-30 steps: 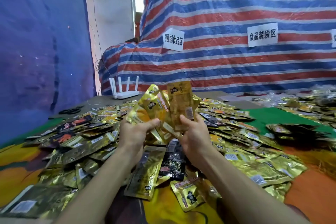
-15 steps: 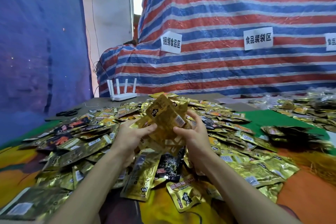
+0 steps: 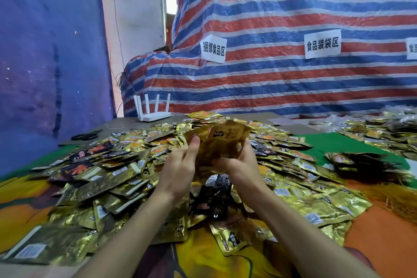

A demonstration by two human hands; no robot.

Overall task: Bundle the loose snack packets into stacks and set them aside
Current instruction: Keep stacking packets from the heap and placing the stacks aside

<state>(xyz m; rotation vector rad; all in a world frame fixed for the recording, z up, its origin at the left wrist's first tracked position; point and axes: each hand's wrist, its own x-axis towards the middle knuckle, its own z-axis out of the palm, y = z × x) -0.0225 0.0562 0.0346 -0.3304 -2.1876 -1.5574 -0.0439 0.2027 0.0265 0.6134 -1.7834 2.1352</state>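
Gold packets (image 3: 222, 142) gripped by fingers of both left hand (image 3: 179, 169) and right hand (image 3: 240, 162).

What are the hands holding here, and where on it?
A small bunch of gold packets: left hand pinches its left edge, right hand grips its lower right.

On the striped tarp (image 3: 293, 7), a white paper sign (image 3: 213, 48) at upper centre reads "捆绑食品区". A second sign (image 3: 322, 43) to its right reads "食品装袋区". A third sign (image 3: 411, 48) is cut off by the right edge. Print on the packets (image 3: 112, 174) is too blurred to read.
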